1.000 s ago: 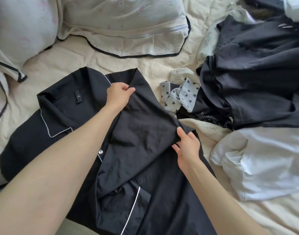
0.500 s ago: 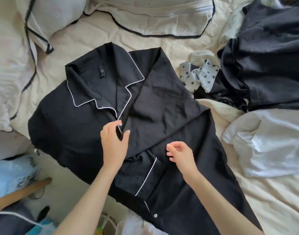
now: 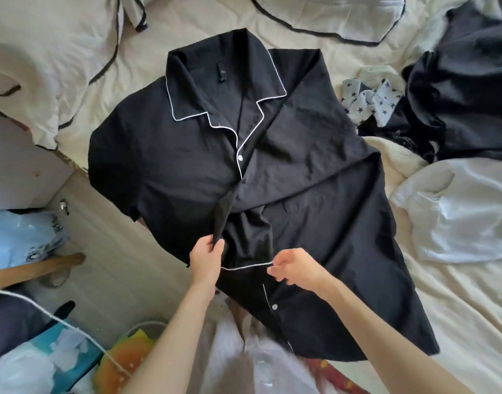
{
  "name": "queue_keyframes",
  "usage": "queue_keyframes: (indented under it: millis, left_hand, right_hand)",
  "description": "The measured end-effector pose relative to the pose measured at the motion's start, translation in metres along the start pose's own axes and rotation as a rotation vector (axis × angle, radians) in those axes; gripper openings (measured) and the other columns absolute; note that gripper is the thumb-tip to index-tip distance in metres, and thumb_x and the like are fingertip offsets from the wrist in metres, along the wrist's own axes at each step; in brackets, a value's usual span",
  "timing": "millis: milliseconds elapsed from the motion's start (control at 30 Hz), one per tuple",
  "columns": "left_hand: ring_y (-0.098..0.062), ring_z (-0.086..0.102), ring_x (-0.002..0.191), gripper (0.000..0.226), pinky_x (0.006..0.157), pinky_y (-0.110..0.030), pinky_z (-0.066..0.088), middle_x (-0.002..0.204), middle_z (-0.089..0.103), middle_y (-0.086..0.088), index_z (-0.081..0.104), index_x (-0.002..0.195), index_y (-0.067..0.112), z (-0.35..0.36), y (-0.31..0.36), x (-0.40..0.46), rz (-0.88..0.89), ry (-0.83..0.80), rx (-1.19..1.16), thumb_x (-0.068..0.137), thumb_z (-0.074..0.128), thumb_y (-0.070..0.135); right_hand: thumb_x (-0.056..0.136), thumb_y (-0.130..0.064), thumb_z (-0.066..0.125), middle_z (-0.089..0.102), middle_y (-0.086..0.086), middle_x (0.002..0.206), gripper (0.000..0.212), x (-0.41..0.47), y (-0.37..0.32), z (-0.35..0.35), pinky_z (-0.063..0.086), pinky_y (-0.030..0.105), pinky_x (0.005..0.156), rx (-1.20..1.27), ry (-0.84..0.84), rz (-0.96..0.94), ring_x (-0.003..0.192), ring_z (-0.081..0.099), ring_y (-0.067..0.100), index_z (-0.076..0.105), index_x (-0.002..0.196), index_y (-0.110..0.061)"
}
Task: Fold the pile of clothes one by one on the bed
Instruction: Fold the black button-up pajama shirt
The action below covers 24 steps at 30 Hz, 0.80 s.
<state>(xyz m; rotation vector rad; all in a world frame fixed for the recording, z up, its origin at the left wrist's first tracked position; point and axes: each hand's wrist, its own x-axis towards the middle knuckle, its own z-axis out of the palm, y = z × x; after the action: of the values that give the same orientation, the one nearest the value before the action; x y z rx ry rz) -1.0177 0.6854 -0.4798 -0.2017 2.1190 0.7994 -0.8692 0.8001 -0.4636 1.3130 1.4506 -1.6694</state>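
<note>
Cream bed bears black shirt; floor clutter left.

No readable text. The black pyjama shirt with white piping has a small dark neck label just under its collar, w/ a tiny pale mark, too small to read. No brand or numbers visible.

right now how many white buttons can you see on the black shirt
2. One button sits on the placket just below the collar; the other button is near the hem, below the right hand. More may be hidden under folds of the black shirt.
</note>
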Motion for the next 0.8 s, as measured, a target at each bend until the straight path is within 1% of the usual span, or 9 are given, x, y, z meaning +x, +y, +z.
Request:
queue_keyframes:
  millis: [67, 200, 300, 400, 500, 600, 667, 733, 800]
  left_hand:
    - [-0.022, 0.058, 0.104, 0.026, 0.094, -0.040, 0.048, 0.107, 0.062, -0.002, 0.059, 0.120, 0.009, -0.018, -0.002, 0.001, 0.087, -0.041, 0.044, 0.095, 0.054, 0.015]
    - [-0.002, 0.058, 0.089, 0.012, 0.073, -0.014, 0.045, 0.095, 0.062, 0.012, 0.060, 0.107, 0.020, -0.054, -0.006, 0.001, 0.232, -0.127, 0.102, 0.096, 0.053, 0.018]
    - [0.006, 0.057, 0.078, 0.009, 0.060, -0.007, 0.041, 0.086, 0.062, 0.018, 0.060, 0.091, 0.025, -0.069, -0.004, 0.002, 0.269, -0.138, 0.112, 0.096, 0.053, 0.023]
    - [0.004, 0.056, 0.080, 0.014, 0.062, -0.011, 0.040, 0.085, 0.063, 0.019, 0.060, 0.084, 0.029, -0.079, -0.002, 0.004, 0.293, -0.147, 0.119, 0.096, 0.053, 0.027]
    - [0.001, 0.056, 0.081, 0.016, 0.062, -0.010, 0.039, 0.085, 0.062, 0.017, 0.059, 0.082, 0.030, -0.085, -0.003, 0.008, 0.333, -0.168, 0.148, 0.096, 0.052, 0.027]
    - [-0.008, 0.055, 0.092, 0.009, 0.068, -0.014, 0.040, 0.096, 0.061, 0.010, 0.057, 0.095, 0.026, -0.091, -0.004, 0.016, 0.381, -0.197, 0.208, 0.098, 0.049, 0.029]
    - [-0.018, 0.057, 0.097, 0.013, 0.067, -0.015, 0.039, 0.099, 0.059, 0.003, 0.054, 0.106, 0.025, -0.095, -0.005, 0.020, 0.420, -0.238, 0.300, 0.099, 0.045, 0.031]
    - [-0.026, 0.058, 0.102, 0.021, 0.065, -0.015, 0.039, 0.105, 0.061, -0.006, 0.053, 0.114, 0.020, -0.097, -0.009, 0.024, 0.429, -0.263, 0.359, 0.098, 0.046, 0.033]
    - [-0.025, 0.055, 0.113, 0.030, 0.075, -0.018, 0.042, 0.119, 0.059, -0.007, 0.051, 0.121, 0.017, -0.101, -0.015, 0.028, 0.372, -0.280, 0.368, 0.096, 0.050, 0.034]
  right_hand:
    - [0.089, -0.023, 0.063, 0.065, 0.000, 0.075, 0.015, -0.003, -0.001, 0.006, 0.050, 0.022, 0.066, -0.006, -0.054, 0.007, 0.073, 0.060, 0.013, 0.061, 0.075, -0.016]
    - [0.094, -0.027, 0.055, 0.065, 0.006, 0.087, 0.014, 0.009, -0.010, 0.014, 0.051, 0.034, 0.080, 0.345, 0.282, -0.044, 0.082, 0.060, 0.017, 0.062, 0.088, -0.016]
    - [0.095, -0.035, 0.053, 0.064, 0.002, 0.093, 0.021, 0.016, -0.022, 0.028, 0.048, 0.029, 0.083, 0.610, 0.218, -0.017, 0.091, 0.061, 0.016, 0.057, 0.103, -0.016]
    - [0.094, -0.035, 0.057, 0.060, 0.001, 0.081, 0.026, 0.019, -0.030, 0.046, 0.050, 0.031, 0.085, 0.700, 0.224, -0.027, 0.080, 0.062, 0.014, 0.054, 0.109, -0.014]
    - [0.092, -0.026, 0.061, 0.054, -0.003, 0.065, 0.018, 0.017, -0.033, 0.057, 0.053, 0.033, 0.080, 0.919, 0.231, -0.004, 0.061, 0.056, 0.010, 0.057, 0.100, -0.011]
    - [0.091, -0.023, 0.062, 0.067, -0.003, 0.075, 0.013, 0.008, -0.029, 0.065, 0.054, 0.031, 0.075, 0.914, 0.146, -0.035, 0.070, 0.062, 0.012, 0.063, 0.090, -0.010]
    - [0.092, -0.019, 0.062, 0.074, -0.003, 0.085, 0.011, 0.002, -0.025, 0.072, 0.056, 0.031, 0.073, 0.869, 0.088, -0.072, 0.077, 0.069, 0.011, 0.067, 0.094, -0.010]
    - [0.091, -0.018, 0.062, 0.074, 0.000, 0.098, 0.012, -0.003, -0.021, 0.078, 0.057, 0.032, 0.074, 0.846, 0.100, -0.098, 0.089, 0.070, 0.014, 0.067, 0.101, -0.012]
    - [0.092, -0.018, 0.061, 0.072, 0.001, 0.102, 0.009, -0.007, -0.019, 0.085, 0.058, 0.030, 0.068, 0.821, 0.171, -0.096, 0.091, 0.069, 0.016, 0.064, 0.100, -0.017]
